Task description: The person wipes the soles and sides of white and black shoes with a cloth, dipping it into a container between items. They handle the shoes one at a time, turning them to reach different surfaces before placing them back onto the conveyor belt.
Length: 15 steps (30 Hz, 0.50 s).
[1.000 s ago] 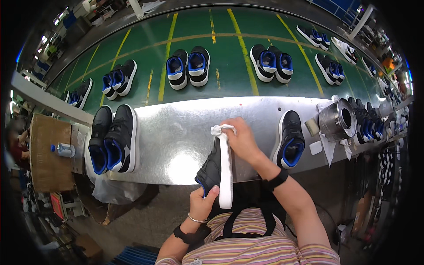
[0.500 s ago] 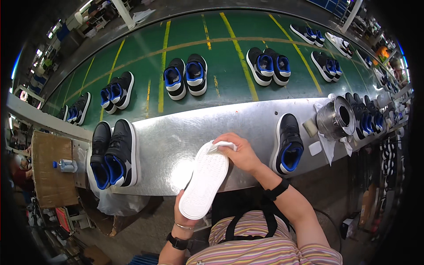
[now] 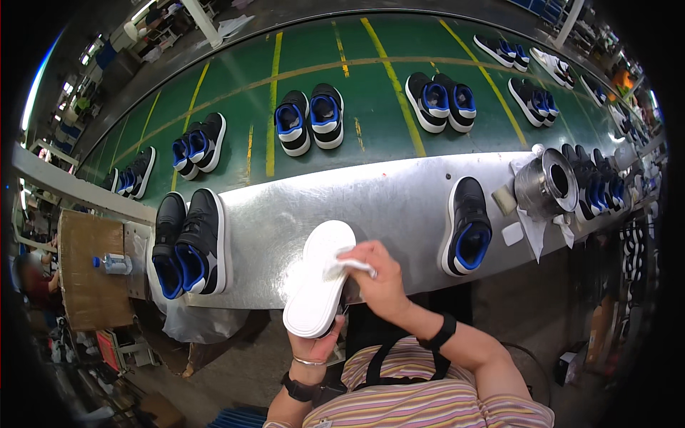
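My left hand (image 3: 314, 346) grips a shoe (image 3: 310, 303) by its heel end, with the white sole turned up toward me and most of the upper hidden beneath. Pinched in my right hand (image 3: 380, 278) is a white cloth (image 3: 349, 266), pressed against the middle of that sole. On the metal table to the right stands a single black shoe (image 3: 467, 225) with a blue lining and white sole. A pair of similar black shoes (image 3: 189, 242) sits at the table's left end.
Beyond the metal table (image 3: 399, 189) runs a green conveyor belt (image 3: 246, 100) with yellow lines, carrying several pairs of shoes. At the right are a round metal container (image 3: 531, 191), a beige block (image 3: 504, 200) and more shoes (image 3: 592, 189). A bottle (image 3: 114, 264) lies on cardboard at the left.
My right hand has slid the cloth from the toe end down to the middle of the sole. The held shoe has shifted slightly left and up. The whole view has shifted a little.
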Each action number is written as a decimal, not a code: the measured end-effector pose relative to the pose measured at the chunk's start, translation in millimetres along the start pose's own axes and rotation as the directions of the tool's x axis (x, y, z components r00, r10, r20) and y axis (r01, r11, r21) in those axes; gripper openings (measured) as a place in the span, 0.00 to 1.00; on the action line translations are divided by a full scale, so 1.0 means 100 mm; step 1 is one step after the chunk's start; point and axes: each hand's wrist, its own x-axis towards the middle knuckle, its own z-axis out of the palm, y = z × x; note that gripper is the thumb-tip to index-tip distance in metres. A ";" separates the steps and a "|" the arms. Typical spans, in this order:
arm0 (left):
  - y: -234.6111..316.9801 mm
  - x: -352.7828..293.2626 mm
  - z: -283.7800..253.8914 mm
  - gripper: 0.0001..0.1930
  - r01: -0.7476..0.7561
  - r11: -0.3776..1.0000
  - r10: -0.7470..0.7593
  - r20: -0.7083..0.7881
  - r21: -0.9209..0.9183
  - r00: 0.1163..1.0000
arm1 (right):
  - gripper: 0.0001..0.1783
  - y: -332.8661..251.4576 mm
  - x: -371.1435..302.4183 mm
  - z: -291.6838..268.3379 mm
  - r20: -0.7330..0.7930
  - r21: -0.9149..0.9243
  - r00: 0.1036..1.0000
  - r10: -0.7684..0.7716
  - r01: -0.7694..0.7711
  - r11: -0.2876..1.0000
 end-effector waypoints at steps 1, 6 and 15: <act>0.01 -0.02 -0.02 0.19 0.013 1.000 -0.013 0.021 -0.014 1.000 | 0.11 0.06 0.09 -0.02 -0.007 -0.033 1.000 -0.008 0.008 0.999; -0.02 -0.18 -0.18 0.25 -0.150 0.878 0.014 0.290 0.454 0.957 | 0.09 0.31 0.42 -0.02 0.095 0.588 0.927 0.364 -0.347 0.731; 0.00 -0.12 0.20 0.20 0.058 0.998 -0.050 0.273 -0.019 0.961 | 0.10 0.07 0.41 -0.05 -0.059 0.485 0.988 0.141 -0.095 0.869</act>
